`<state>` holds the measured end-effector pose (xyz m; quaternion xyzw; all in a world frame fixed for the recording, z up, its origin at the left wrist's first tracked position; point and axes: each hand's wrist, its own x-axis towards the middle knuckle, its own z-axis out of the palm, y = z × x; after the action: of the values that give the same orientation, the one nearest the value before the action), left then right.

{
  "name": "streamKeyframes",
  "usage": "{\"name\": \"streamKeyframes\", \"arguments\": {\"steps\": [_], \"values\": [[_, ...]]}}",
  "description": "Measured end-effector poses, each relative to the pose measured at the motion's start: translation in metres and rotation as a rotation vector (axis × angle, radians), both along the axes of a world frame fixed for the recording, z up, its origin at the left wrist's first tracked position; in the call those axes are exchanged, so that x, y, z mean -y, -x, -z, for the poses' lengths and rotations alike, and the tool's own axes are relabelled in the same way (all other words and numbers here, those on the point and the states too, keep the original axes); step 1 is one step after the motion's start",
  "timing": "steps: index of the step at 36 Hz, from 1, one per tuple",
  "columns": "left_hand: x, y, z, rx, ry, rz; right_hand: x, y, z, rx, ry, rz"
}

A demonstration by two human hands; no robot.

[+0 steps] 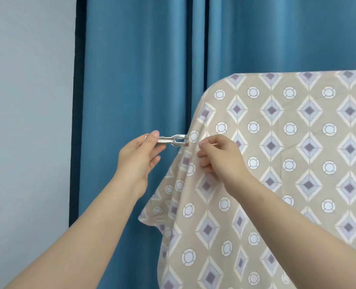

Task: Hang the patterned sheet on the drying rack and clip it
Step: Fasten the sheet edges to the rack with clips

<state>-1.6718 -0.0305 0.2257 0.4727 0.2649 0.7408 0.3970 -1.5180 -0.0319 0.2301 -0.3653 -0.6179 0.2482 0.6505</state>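
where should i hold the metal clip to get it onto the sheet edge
Hold the metal clip by its handle end, away from the sheet, coming from the left. It lies level with its forked jaws pointing right at the sheet's edge, so that end must stay free. The left hand pinches it there.

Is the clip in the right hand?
No, the left hand holds the metal clip while the right hand pinches the patterned sheet.
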Motion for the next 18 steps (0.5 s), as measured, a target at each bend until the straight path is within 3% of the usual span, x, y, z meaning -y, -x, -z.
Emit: {"name": "streamKeyframes", "arguments": {"steps": [9, 13, 18], "values": [[-0.033, -0.02, -0.022, 0.076, 0.005, -0.219, -0.021, -0.023, -0.038, 0.234, -0.231, 0.172], [-0.052, -0.019, -0.033, -0.36, 0.062, -0.32, -0.025, -0.024, -0.049, 0.292, -0.27, 0.233], [-0.075, -0.024, -0.043, -0.983, 0.106, -0.252, -0.032, -0.023, -0.055, 0.284, -0.273, 0.263]]}}
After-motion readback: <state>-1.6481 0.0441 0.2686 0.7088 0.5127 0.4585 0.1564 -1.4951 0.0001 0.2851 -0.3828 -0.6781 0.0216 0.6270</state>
